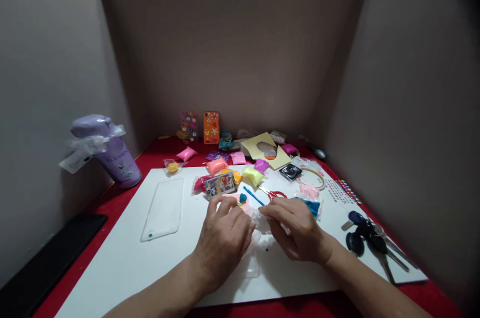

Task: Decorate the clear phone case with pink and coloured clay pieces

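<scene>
One plastic wrapper (259,218) is sitting between your left hand (225,233) and right hand (300,228), both pinching it above one white board (112,263). Beyond, one pair of scissors (276,194) and one blue stick (254,196) are lying; one clear case (164,210) is resting leftward.

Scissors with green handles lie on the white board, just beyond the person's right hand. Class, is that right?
Not quite: the head view shows the scissors with red handles, not green. They do lie on the white board, just beyond the right hand.
</scene>
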The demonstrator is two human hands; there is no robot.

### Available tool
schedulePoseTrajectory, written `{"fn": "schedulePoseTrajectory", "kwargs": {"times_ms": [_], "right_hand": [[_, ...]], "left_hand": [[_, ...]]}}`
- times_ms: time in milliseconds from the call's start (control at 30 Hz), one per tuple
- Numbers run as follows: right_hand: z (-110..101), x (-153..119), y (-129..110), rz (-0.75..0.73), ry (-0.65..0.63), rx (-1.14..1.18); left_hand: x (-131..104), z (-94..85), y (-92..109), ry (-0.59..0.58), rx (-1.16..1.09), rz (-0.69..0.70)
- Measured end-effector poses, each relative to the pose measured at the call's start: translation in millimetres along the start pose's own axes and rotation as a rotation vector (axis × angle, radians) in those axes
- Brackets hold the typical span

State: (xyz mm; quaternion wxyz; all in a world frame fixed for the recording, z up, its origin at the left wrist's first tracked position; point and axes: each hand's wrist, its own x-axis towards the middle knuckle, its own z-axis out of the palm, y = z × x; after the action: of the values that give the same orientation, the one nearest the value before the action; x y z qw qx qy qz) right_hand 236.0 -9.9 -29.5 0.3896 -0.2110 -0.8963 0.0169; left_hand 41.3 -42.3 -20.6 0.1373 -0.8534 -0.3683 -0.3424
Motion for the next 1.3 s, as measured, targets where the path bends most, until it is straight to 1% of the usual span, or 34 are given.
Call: {"fn": "schedulePoseTrajectory", "kwargs": {"times_ms": [100, 200, 333, 433, 533, 600, 667, 733, 800, 867, 933, 967, 1033, 1100, 1167, 1300], "right_hand": [[2, 0, -1, -0.006, -0.005, 0.017], [3, 1, -2, -0.013, -0.003, 0.029], [2, 0, -3, -0.008, 0.025, 0.017], [0, 1, -2, 0.033, 0.045, 0.008], [-1, 3, -3, 0.047, 0.06, 0.025], [0, 4, -4, 0.042, 0.071, 0.027], [1, 4, -5, 0.042, 0.081, 0.005], [1, 3, -4, 0.054, 0.075, -0.042], [0, 1, 0, 0.077, 0.085, -0.109], [-3, 0, 7, 0.122, 0.146, -0.192], [-8, -1, 16, 0.211, 0.256, -0.301], [-11, 0, 21, 0.278, 0.31, -0.364], [-16, 0, 32, 0.413, 0.381, -0.459], [-19, -2, 44, 0.526, 0.401, -0.493], [-20, -4, 54, 0.616, 0.392, -0.49], [-18, -11, 68, 0.685, 0.363, -0.495]], "left_hand": [[-1, 1.1, 1, -0.008, -0.04, -0.011], [-3, 0.5, 1, -0.043, -0.123, -0.042], [-4, -0.4, -1, -0.079, -0.299, -0.182], [-4, -0.2, -4, -0.047, -0.425, -0.286], [-3, -0.9, -3, 0.031, -0.542, -0.37], [-3, -1.7, -2, 0.071, -0.628, -0.449], [-2, -2.3, 0, 0.086, -0.72, -0.551], [-1, -2.4, -1, 0.1, -0.81, -0.675], [0, -1.9, -5, 0.145, -0.881, -0.808], [2, -1.0, -11, 0.209, -0.939, -0.934], [3, 0.5, -17, 0.249, -1.015, -1.019], [3, 1.6, -19, 0.255, -1.059, -1.046], [3, 4.1, -20, 0.227, -1.163, -1.091], [3, 6.7, -18, 0.188, -1.282, -1.117], [2, 8.3, -16, 0.15, -1.38, -1.128], [1, 6.8, -12, 0.023, -1.448, -1.157]]}}
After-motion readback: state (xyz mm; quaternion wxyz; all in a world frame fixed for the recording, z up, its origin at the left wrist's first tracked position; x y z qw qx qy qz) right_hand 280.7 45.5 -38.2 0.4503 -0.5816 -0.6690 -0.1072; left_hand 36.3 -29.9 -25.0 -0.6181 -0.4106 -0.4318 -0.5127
